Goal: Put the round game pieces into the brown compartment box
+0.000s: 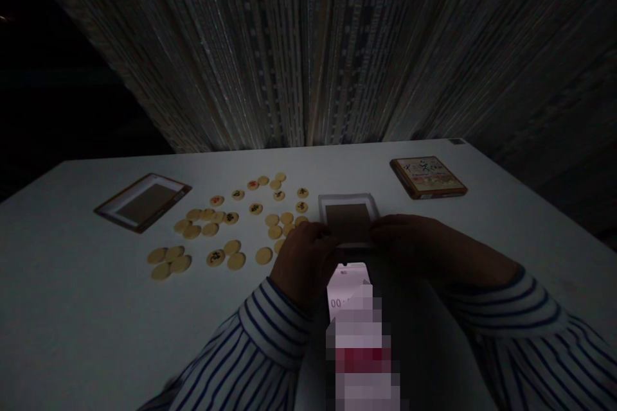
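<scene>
Both my hands grip a small white tray [372,205] with a greyish-brown bottom, one at each side. My left hand [306,260] is closed at its left near corner, fingers bent over the rim. At the right side, my right hand [417,241] is closed on the edge, its fingertips partly in shadow. No chess pieces show inside the tray. Left of it lie several round wooden Chinese chess pieces [255,209], some marked in black or red, others blank side up. A few sit right beside my left hand, partly covered by it.
At the left lies an open shallow box half [144,202] with a brown edge. A printed box lid [429,176] with Chinese characters rests at the back right. A lit phone [347,279] showing digits is below my hands. Behind the white table [87,308] hangs a striped curtain [308,45].
</scene>
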Action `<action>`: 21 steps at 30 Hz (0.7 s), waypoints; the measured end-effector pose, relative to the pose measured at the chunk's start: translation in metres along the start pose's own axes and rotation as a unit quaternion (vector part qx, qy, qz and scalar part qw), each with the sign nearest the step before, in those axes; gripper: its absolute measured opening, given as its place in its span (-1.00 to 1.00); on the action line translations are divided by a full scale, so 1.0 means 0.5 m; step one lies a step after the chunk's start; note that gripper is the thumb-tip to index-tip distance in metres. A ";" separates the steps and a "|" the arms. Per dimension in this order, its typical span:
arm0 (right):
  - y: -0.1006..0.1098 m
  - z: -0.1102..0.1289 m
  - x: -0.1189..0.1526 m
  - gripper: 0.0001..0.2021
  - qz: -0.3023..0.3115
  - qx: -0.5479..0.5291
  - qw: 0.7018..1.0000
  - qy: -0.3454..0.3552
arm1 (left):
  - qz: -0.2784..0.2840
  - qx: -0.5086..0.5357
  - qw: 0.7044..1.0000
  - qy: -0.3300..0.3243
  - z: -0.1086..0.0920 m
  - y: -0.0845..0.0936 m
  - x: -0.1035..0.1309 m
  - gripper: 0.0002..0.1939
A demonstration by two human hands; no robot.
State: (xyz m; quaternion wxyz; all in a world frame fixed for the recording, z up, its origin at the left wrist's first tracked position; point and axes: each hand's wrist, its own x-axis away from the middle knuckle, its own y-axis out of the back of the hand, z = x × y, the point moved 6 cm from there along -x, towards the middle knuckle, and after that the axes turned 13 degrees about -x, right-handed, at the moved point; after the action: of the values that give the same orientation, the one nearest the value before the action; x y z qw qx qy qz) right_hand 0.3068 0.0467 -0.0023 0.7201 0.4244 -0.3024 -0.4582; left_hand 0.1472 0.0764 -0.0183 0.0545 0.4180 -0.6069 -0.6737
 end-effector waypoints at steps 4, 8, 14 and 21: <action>0.001 0.003 -0.001 -0.69 0.002 0.001 1.000 -0.010 | 0.008 0.004 1.000 0.002 0.004 -0.006 0.002 -0.83; -0.002 -0.001 -0.001 -0.68 -0.003 0.003 1.000 0.005 | 0.003 -0.001 1.000 0.003 0.004 -0.004 0.001 -0.84; 0.002 0.001 0.001 -0.70 -0.001 -0.011 1.000 -0.008 | 0.011 0.004 1.000 0.003 0.003 -0.005 -0.001 -0.86; 0.003 0.003 0.003 -0.70 -0.001 -0.011 1.000 0.009 | 0.007 -0.004 1.000 -0.001 0.003 -0.002 -0.002 -0.88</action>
State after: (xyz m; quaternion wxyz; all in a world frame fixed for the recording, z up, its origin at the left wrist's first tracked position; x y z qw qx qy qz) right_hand 0.3064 0.0452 -0.0003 0.7267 0.4207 -0.2904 -0.4589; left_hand 0.1476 0.0783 -0.0188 0.0603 0.4131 -0.6068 -0.6764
